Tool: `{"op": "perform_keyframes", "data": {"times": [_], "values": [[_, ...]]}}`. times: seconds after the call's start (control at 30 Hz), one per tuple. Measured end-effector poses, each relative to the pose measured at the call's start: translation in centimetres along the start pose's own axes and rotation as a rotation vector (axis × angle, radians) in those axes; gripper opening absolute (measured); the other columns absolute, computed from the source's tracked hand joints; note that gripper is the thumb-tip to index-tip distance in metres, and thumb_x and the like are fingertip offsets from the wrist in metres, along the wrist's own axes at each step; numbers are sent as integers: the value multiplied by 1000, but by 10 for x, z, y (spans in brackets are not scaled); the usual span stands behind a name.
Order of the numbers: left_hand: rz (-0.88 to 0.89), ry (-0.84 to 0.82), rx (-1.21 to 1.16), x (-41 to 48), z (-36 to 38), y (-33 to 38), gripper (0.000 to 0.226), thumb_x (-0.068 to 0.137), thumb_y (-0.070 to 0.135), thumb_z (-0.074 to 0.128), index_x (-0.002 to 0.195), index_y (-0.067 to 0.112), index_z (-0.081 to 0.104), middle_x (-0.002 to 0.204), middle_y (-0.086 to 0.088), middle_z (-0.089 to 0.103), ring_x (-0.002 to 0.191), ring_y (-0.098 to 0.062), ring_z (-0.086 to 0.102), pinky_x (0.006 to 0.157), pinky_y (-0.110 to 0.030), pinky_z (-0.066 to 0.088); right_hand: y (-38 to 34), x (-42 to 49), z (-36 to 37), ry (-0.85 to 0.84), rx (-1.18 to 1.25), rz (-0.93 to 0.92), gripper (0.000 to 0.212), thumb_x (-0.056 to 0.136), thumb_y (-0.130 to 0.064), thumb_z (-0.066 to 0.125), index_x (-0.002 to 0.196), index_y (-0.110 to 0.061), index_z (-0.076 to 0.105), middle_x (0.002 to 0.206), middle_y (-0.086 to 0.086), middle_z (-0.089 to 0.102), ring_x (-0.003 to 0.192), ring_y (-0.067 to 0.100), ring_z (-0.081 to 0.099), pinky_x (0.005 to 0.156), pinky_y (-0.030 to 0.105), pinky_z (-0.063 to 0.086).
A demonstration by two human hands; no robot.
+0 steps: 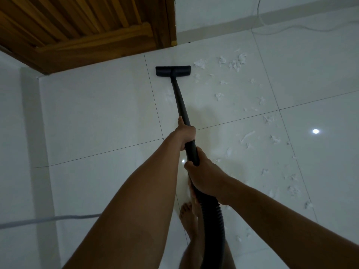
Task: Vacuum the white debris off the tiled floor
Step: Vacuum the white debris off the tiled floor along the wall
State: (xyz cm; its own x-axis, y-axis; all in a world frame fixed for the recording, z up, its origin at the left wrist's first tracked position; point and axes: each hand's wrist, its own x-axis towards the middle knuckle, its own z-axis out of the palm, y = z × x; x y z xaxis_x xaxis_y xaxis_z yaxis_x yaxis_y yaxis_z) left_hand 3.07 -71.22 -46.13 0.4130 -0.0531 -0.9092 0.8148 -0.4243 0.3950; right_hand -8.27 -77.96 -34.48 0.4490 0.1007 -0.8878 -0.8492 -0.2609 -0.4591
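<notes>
A black vacuum wand [178, 98] runs from my hands to a flat black floor head [172, 71] resting on the white tiled floor [97, 113] near the door. My left hand [186, 135] grips the wand higher up, thumb along the tube. My right hand [203, 176] grips it lower, where the ribbed black hose [215, 214] begins. White debris [236, 62] lies in scraps just right of the head and trails down the right side of the floor [291, 188].
A wooden door [81, 30] and its frame stand at the top left. A white wall base runs along the back. A thin white cable [281, 29] lies at the top right, a grey cord [48, 219] at the lower left. My bare foot [187, 214] is below the hands.
</notes>
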Motion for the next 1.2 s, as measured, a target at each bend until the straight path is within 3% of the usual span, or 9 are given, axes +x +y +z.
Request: {"op": "perform_keyframes", "data": {"times": [0.53, 0.77, 0.97, 1.2], "values": [[-56, -19, -33, -27, 4, -9, 83, 97, 11, 39, 153, 42, -13, 138, -21, 52, 71, -18, 54, 61, -32, 51, -1, -34, 3, 4, -24, 38, 51, 107, -25, 43, 154, -30, 25, 72, 10, 59, 39, 12, 55, 42, 25, 48], [-35, 10, -45, -8, -6, -2, 79, 99, 13, 40, 154, 41, -9, 136, -22, 53, 72, -18, 54, 54, -30, 47, -11, -12, 1, -24, -77, 20, 57, 105, -23, 44, 156, -32, 20, 77, 10, 59, 45, 11, 56, 44, 24, 49], [-22, 29, -63, 11, -18, 12, 81, 98, 13, 41, 154, 43, -10, 138, -21, 50, 75, -19, 53, 66, -33, 52, -29, 5, -4, -25, -79, 14, 58, 105, -22, 44, 156, -34, 18, 77, 10, 58, 45, 11, 55, 39, 21, 46], [-2, 44, -42, 27, -27, 30, 77, 99, 14, 41, 155, 39, -6, 139, -19, 48, 75, -19, 54, 54, -30, 48, -42, 24, -12, -36, -51, -6, 58, 104, -20, 44, 155, -35, 21, 75, 11, 57, 41, 11, 54, 40, 22, 46]]}}
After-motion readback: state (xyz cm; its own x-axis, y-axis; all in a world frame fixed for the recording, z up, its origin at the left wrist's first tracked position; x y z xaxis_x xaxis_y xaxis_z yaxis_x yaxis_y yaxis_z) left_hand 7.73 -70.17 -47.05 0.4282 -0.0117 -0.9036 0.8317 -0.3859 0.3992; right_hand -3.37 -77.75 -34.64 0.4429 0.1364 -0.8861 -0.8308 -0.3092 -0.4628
